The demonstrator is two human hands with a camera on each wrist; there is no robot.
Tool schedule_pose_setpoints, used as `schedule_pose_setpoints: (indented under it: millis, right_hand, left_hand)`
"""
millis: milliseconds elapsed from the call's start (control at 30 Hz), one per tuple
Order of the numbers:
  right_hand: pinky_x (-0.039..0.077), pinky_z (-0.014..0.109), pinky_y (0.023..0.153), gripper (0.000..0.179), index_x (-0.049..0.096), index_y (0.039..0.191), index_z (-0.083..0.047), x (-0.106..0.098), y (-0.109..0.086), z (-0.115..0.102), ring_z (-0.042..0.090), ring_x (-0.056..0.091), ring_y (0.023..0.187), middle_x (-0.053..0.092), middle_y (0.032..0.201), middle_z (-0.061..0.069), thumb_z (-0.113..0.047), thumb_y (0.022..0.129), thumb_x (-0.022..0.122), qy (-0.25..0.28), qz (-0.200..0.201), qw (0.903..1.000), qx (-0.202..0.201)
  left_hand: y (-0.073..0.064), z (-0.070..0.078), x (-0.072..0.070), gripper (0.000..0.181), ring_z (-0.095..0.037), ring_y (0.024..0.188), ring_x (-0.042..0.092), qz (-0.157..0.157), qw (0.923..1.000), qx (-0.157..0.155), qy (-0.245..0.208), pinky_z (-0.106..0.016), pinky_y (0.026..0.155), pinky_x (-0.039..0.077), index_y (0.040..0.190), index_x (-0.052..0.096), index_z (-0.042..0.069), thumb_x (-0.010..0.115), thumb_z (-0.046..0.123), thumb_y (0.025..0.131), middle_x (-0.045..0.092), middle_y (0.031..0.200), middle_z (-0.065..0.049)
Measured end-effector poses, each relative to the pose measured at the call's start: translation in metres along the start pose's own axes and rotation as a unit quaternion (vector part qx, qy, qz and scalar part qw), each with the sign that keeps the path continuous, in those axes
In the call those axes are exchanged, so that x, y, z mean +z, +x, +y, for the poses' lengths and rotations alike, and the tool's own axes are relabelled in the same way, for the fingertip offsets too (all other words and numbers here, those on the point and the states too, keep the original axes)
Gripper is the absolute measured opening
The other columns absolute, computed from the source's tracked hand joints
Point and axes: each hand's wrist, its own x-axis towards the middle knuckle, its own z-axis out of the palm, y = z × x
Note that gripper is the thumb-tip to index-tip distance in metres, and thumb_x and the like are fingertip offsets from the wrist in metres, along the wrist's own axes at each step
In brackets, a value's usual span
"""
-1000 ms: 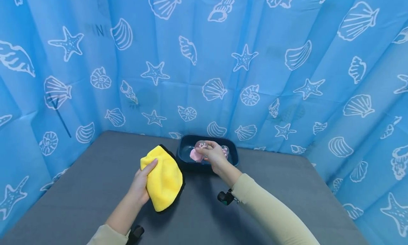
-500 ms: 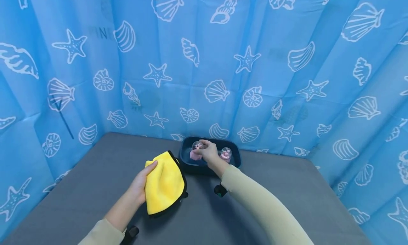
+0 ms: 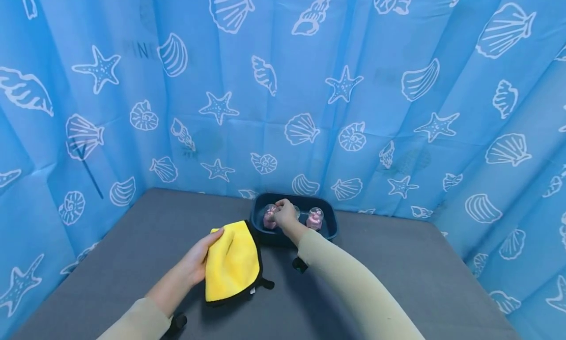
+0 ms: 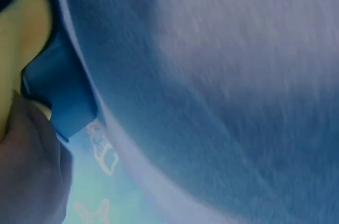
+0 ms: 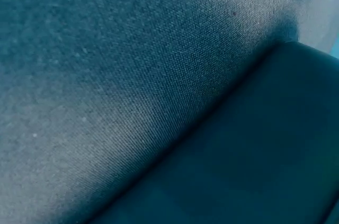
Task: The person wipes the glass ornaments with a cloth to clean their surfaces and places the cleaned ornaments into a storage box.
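Observation:
My left hand (image 3: pixel 199 257) grips a yellow cloth (image 3: pixel 233 261) with black edging, thumb on its near face, held over the table left of centre. In the left wrist view, part of that cloth and hand stand at the left edge. My right hand (image 3: pixel 286 215) reaches into a dark blue bin (image 3: pixel 335 227) at the back and pinches the dome of a small pink-based snow globe (image 3: pixel 268 219) at its left side. The fingertips partly cover the globe. A similar snow globe (image 3: pixel 315 219) stands at the bin's right. Behind my hand, another clear round piece (image 3: pixel 297 212) is mostly hidden.
A grey cloth-covered table (image 3: pixel 150 232) lies under everything, with a blue seashell curtain (image 3: pixel 265 109) behind and at both sides. The bin's wall (image 5: pixel 238 150) fills the lower right of the right wrist view. Black wrist cameras hang below both sleeves.
My right hand has lowered the snow globe to the left inside the bin. The left hand has brought the cloth a little right and down, and its black loop now shows.

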Motion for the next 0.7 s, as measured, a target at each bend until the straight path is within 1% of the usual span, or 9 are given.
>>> schedule_pose_setpoints:
  millis: [100,233,333,400,467,500,567,633,700]
  right_hand:
    - [0.051,0.037,0.079,0.038,0.056,0.112,0.001,0.003,0.006,0.003,0.026,0.052,0.094,0.057,0.106,0.015,0.015,0.079,0.068,-0.015,-0.002,0.9999,-0.004]
    - [0.052,0.039,0.08,0.039,0.056,0.113,0.001,0.008,0.013,0.005,0.028,0.052,0.094,0.057,0.106,0.016,0.015,0.079,0.069,-0.027,-0.004,0.9996,-0.008]
    - [0.052,0.039,0.081,0.041,0.055,0.115,0.0,0.009,0.013,0.005,0.029,0.053,0.097,0.057,0.109,0.017,0.013,0.079,0.07,-0.039,-0.004,0.9992,-0.012]
    - [0.051,0.04,0.083,0.041,0.055,0.117,0.0,0.009,0.011,0.004,0.031,0.053,0.099,0.057,0.112,0.018,0.012,0.08,0.069,-0.046,-0.005,0.9988,-0.016]
    - [0.05,0.041,0.085,0.041,0.054,0.119,0.0,0.008,0.008,0.002,0.031,0.053,0.1,0.057,0.113,0.018,0.01,0.082,0.069,-0.055,-0.006,0.9983,-0.019]
    - [0.049,0.042,0.088,0.041,0.054,0.12,0.001,0.007,0.006,0.001,0.032,0.053,0.101,0.056,0.114,0.019,0.009,0.082,0.069,-0.058,-0.006,0.9981,-0.022]
    - [0.047,0.043,0.094,0.044,0.053,0.122,0.002,0.007,0.004,0.0,0.032,0.052,0.106,0.056,0.119,0.02,0.008,0.082,0.07,-0.056,-0.008,0.9981,-0.025]
    - [0.045,0.043,0.098,0.049,0.052,0.126,0.003,0.006,0.003,-0.001,0.032,0.052,0.11,0.056,0.123,0.02,0.008,0.081,0.072,-0.056,-0.011,0.9979,-0.031]
    - [0.044,0.041,0.098,0.054,0.05,0.13,0.004,0.006,0.002,-0.002,0.03,0.051,0.114,0.054,0.129,0.021,0.009,0.08,0.071,-0.055,-0.018,0.9976,-0.037]
  left_hand:
    - [0.006,0.0,-0.004,0.041,-0.01,0.089,0.063,0.021,0.9992,-0.011,0.032,-0.026,0.08,0.051,0.124,0.048,0.005,0.051,0.038,0.101,0.062,0.099,0.001]
    - [0.013,0.0,-0.011,0.059,-0.011,0.09,0.06,0.084,0.9922,-0.024,0.089,-0.027,0.081,0.049,0.137,0.041,-0.001,0.056,0.041,0.097,0.06,0.105,-0.001]
    - [0.016,0.001,-0.015,0.067,-0.018,0.099,0.057,0.108,0.9823,-0.031,0.15,-0.032,0.088,0.045,0.14,0.039,-0.002,0.055,0.046,0.096,0.055,0.118,-0.009]
    - [0.018,0.002,-0.017,0.079,-0.025,0.11,0.052,0.115,0.9735,-0.04,0.194,-0.038,0.095,0.042,0.145,0.033,-0.002,0.054,0.054,0.094,0.047,0.131,-0.016]
    - [0.019,0.004,-0.019,0.088,-0.03,0.114,0.048,0.122,0.9631,-0.055,0.234,-0.041,0.097,0.04,0.145,0.03,-0.004,0.055,0.061,0.09,0.042,0.135,-0.021]
    - [0.02,0.005,-0.02,0.092,-0.032,0.115,0.048,0.127,0.9582,-0.063,0.249,-0.042,0.097,0.041,0.145,0.029,-0.005,0.057,0.062,0.089,0.041,0.135,-0.023]
    - [0.021,0.006,-0.022,0.094,-0.029,0.107,0.054,0.138,0.9511,-0.072,0.267,-0.04,0.092,0.046,0.143,0.03,-0.007,0.062,0.06,0.086,0.049,0.126,-0.022]
    - [0.022,0.006,-0.025,0.086,-0.025,0.095,0.059,0.145,0.9481,-0.073,0.274,-0.036,0.083,0.05,0.139,0.034,-0.009,0.066,0.051,0.087,0.056,0.113,-0.018]
    - [0.022,0.006,-0.027,0.08,-0.022,0.09,0.061,0.147,0.9487,-0.06,0.273,-0.034,0.079,0.052,0.138,0.033,-0.011,0.067,0.042,0.089,0.058,0.11,-0.017]
